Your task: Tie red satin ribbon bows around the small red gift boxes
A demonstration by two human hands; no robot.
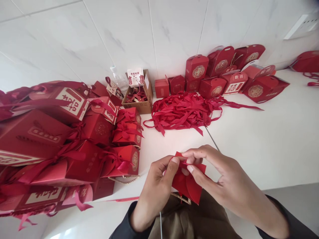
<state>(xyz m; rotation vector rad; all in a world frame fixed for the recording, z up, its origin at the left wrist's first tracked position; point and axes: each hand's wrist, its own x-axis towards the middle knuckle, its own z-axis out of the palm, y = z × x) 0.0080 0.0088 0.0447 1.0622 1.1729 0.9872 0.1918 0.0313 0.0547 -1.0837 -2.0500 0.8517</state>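
Note:
A small red gift box (pixel 189 187) with a rope handle sits between my hands, near my body at the table's front edge. Across its top runs a red ribbon (pixel 183 163). My left hand (pixel 158 187) is closed at the box's left side, thumb and forefinger pinching the ribbon. From the right, my right hand (pixel 225 179) grips the ribbon between thumb and bent fingers. The fingers cover part of the ribbon, so its loops cannot be made out clearly.
Finished-looking red boxes with bows (pixel 82 162) are stacked at the left. A heap of loose red ribbons (pixel 181 111) lies beyond my hands. Behind it stand several red boxes (pixel 215 88) without bows and a cardboard box (pixel 147 108) along the tiled wall.

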